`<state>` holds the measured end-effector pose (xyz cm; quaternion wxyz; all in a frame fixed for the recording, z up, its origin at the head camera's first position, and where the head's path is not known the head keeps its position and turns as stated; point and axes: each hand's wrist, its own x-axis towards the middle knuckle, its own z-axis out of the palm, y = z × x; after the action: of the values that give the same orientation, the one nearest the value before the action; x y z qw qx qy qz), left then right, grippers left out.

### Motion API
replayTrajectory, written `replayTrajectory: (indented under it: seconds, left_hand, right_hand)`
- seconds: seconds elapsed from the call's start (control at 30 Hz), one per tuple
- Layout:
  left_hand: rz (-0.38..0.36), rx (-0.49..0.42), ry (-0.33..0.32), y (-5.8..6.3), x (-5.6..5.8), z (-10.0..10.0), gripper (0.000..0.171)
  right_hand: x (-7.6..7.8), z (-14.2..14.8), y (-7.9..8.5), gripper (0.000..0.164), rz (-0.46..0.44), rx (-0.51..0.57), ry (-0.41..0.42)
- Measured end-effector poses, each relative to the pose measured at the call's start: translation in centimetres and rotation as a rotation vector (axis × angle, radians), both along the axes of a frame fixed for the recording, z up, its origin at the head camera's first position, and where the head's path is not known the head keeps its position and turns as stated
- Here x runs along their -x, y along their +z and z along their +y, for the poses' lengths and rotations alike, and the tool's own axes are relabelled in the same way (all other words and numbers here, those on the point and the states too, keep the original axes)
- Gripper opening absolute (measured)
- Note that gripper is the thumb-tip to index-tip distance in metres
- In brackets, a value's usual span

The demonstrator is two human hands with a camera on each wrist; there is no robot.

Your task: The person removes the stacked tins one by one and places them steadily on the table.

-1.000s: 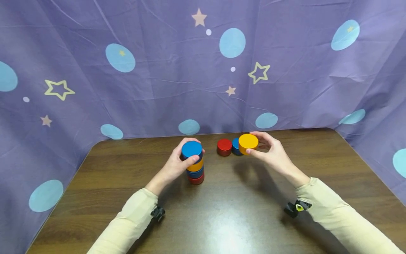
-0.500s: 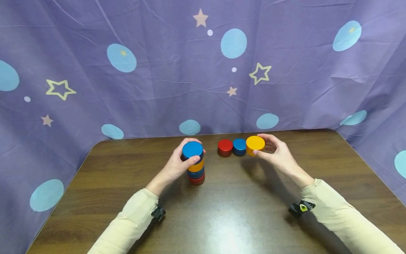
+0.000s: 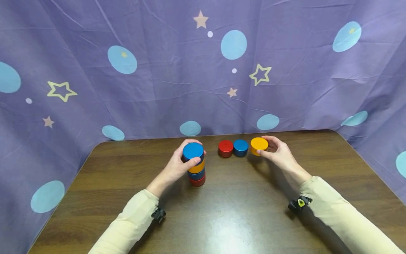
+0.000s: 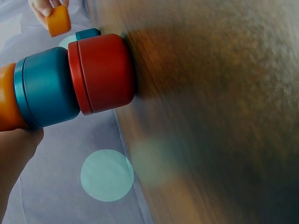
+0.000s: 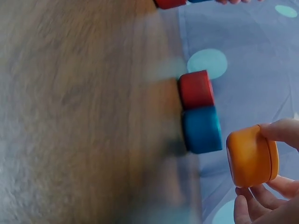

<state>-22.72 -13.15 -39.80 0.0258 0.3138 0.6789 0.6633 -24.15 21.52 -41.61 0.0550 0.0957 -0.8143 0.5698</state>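
Small round lidded tins stand in a stack, red (image 3: 197,181) at the bottom, then blue, then orange (image 3: 196,167), with a blue tin (image 3: 193,151) on top. My left hand (image 3: 174,165) grips the upper part of this stack, thumb on the near side, far fingers partly hidden. My right hand (image 3: 281,155) pinches a separate orange tin (image 5: 250,156) between thumb and fingers. That tin is held upright above the table, a small gap to the right of a loose blue tin (image 3: 240,147). Beside the blue one stands a red tin (image 3: 226,148).
The brown wooden table (image 3: 215,218) reaches back to a purple curtain (image 3: 158,70) with stars and blue dots. The loose red and blue tins stand side by side near its back edge, right of the stack.
My right hand has moved right and lower with the orange tin, which no longer overlaps the loose blue tin in the head view. The left hand keeps its grip on the stack.
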Motion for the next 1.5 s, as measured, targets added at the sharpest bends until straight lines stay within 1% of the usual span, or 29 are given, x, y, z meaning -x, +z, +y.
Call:
replayTrajectory:
  seconds: [0.17,0.37,0.53,0.67,0.8,0.9,1.07,1.17,1.3,1.4,1.5]
  left_hand:
    - [-0.024,-0.009,-0.012,-0.1,0.0,0.0,0.058]
    - [-0.035,-0.004,-0.014,0.0,0.1,-0.1,0.063]
    - [-0.039,0.003,-0.022,0.1,0.0,-0.2,0.063]
    - [-0.052,0.01,-0.03,0.3,-0.1,-0.2,0.057]
    - [-0.066,0.016,-0.039,0.5,-0.2,-0.3,0.048]
    - [-0.066,0.018,-0.049,0.6,-0.1,-0.4,0.046]
    - [-0.083,0.025,-0.069,0.5,0.0,-0.6,0.05]
    - [-0.095,0.037,-0.074,0.4,0.0,-0.7,0.056]
    - [-0.1,0.041,-0.095,0.1,0.1,-1.0,0.063]
    - [-0.104,0.04,-0.109,-0.1,0.2,-1.3,0.067]
    - [-0.112,0.068,-0.096,-0.2,0.0,-1.6,0.072]
  right_hand:
    - [0.9,0.1,-0.8,0.056,-0.033,-0.034,-0.035]
    - [2.1,-0.2,-1.3,0.057,-0.072,-0.049,-0.035]
    - [2.7,-0.3,-1.8,0.058,-0.103,-0.067,-0.054]
    - [3.0,-0.3,-2.1,0.058,-0.13,-0.083,-0.069]
    - [3.1,-0.3,-2.4,0.058,-0.137,-0.085,-0.058]
    - [3.2,-0.3,-2.6,0.058,-0.136,-0.071,-0.043]
    - [3.4,-0.2,-2.8,0.061,-0.151,-0.053,-0.02]
    - [3.3,0.0,-2.4,0.066,-0.155,-0.039,-0.013]
    - [3.0,0.3,-1.6,0.073,-0.121,-0.016,-0.015]
    - [2.8,0.3,-1.0,0.075,-0.067,-0.047,-0.02]
    - [2.4,0.1,-0.3,0.074,-0.009,-0.089,-0.03]
